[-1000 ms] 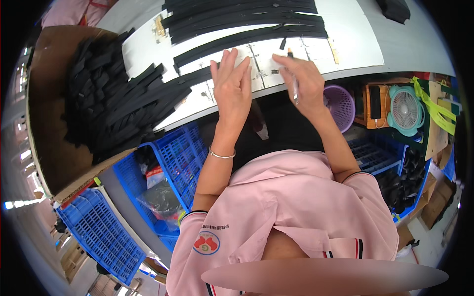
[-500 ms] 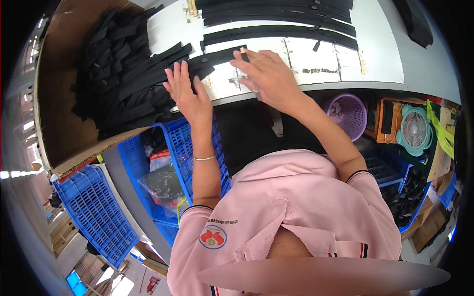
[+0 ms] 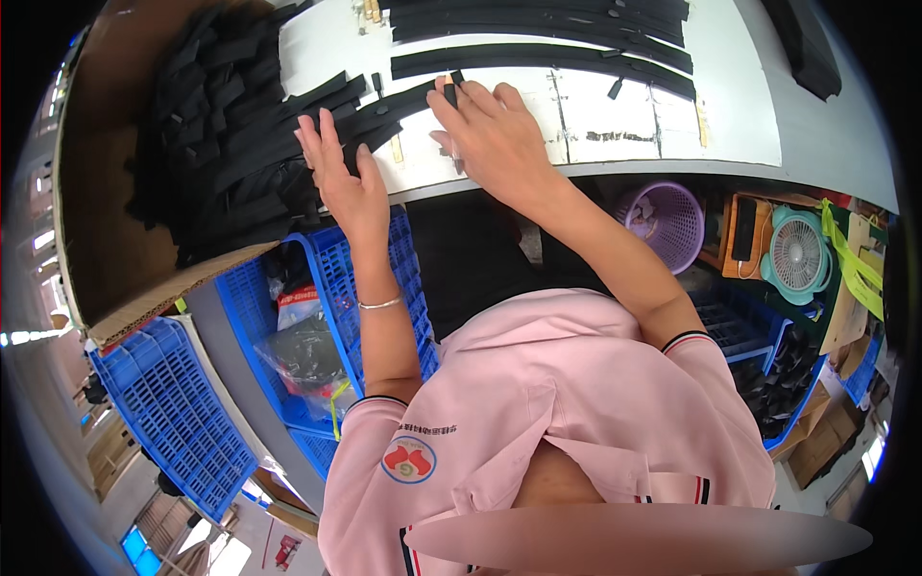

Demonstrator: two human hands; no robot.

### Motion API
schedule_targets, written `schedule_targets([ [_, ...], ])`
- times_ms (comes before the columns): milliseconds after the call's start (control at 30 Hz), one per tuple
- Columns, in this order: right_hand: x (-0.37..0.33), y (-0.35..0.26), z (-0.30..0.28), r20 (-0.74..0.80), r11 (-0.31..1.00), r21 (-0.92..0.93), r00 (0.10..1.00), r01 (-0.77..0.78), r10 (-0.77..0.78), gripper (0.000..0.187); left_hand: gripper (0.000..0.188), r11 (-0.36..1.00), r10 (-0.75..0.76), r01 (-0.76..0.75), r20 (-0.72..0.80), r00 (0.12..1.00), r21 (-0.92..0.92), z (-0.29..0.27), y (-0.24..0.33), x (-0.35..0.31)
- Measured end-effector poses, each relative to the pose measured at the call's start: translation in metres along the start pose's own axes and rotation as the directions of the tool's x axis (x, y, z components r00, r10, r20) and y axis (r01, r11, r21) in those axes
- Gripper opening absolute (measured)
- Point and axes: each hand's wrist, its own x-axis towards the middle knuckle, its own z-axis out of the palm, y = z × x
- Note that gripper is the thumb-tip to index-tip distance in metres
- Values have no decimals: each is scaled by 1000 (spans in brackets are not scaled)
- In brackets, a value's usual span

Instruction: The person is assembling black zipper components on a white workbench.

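Note:
My left hand (image 3: 351,187) lies with outstretched fingers on the near edge of a pile of black fabric strips (image 3: 259,144), at the left of the white board (image 3: 615,110). A black strip (image 3: 399,110) runs from beside that hand to my right fingertips. My right hand (image 3: 499,139) is curled over the board. A slim pen-like tool (image 3: 449,93) with a black band shows between its fingers; the fingers partly cover it. Small black tabs lie on the board, one (image 3: 376,84) left of the right hand, another (image 3: 615,88) to its right.
Long black strips (image 3: 538,60) lie in rows across the board's far side. A cardboard box (image 3: 106,221) holds the pile at left. Below the table stand blue crates (image 3: 182,413), a purple basket (image 3: 665,228) and a turquoise fan (image 3: 799,254). A dark block (image 3: 805,48) is far right.
My right hand has moved left and slightly away from me, along with the pen-like tool. The left hand has shifted a little left, and the strip between the hands has moved left too.

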Motion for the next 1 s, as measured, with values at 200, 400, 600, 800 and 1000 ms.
schedule_targets([
  [200, -5, 3, -9, -29, 1000, 8, 999, -26, 26, 36, 63, 1000, -19, 19, -26, 999, 13, -3, -12, 2],
  [400, -41, 36, -48, -49, 999, -30, 998, -27, 26, 32, 61, 1000, 20, -17, -102, 995, 25, -2, -31, 10],
  [600, -95, 80, -84, -82, 984, -78, 985, -159, 153, 41, 42, 976, 144, -129, -71, 987, 177, -1, -49, 3],
  [800, -121, 118, -112, -98, 952, -153, 963, -264, 252, 40, 36, 981, 153, -138, -111, 982, 135, 0, -42, 2],
  [1000, -136, 148, -135, -108, 935, -160, 948, -315, 301, 38, 39, 985, 149, -147, -19, 989, 85, -2, 0, -18],
])
